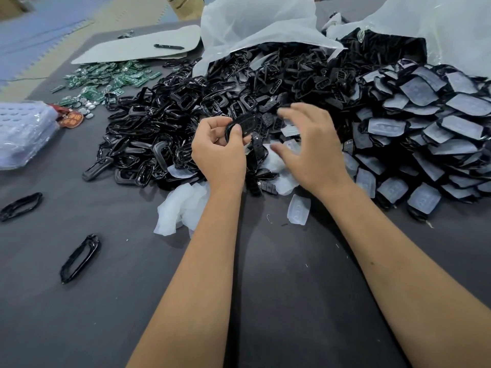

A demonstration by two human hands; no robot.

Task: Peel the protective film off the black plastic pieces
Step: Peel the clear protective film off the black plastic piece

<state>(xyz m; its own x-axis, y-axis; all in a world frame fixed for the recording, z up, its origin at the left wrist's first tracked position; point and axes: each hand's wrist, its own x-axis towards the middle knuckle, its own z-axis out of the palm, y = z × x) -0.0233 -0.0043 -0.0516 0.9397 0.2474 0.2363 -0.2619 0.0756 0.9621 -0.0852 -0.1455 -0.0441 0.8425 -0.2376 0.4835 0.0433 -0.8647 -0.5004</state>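
Note:
My left hand [219, 150] grips one black plastic piece [240, 126] with button holes, held above the middle of the dark table [132, 301]. To its right hovers my right hand [310, 147], fingers spread and blurred, holding nothing that I can make out. A heap of film-covered black pieces [425, 134] lies at the right. Glossy black frames [164, 123] are piled at the left of my hands. Peeled whitish films [180, 208] lie near my left wrist, and one more film [299, 209] lies between my forearms.
Two loose black frames [79, 258] [21, 207] lie on the table at the left. Green circuit boards [106, 78] are scattered at the back left, near a grey board [138, 46] with a pen. Clear plastic trays [24, 131] sit at the left edge. White bags [252, 22] spill parts at the back.

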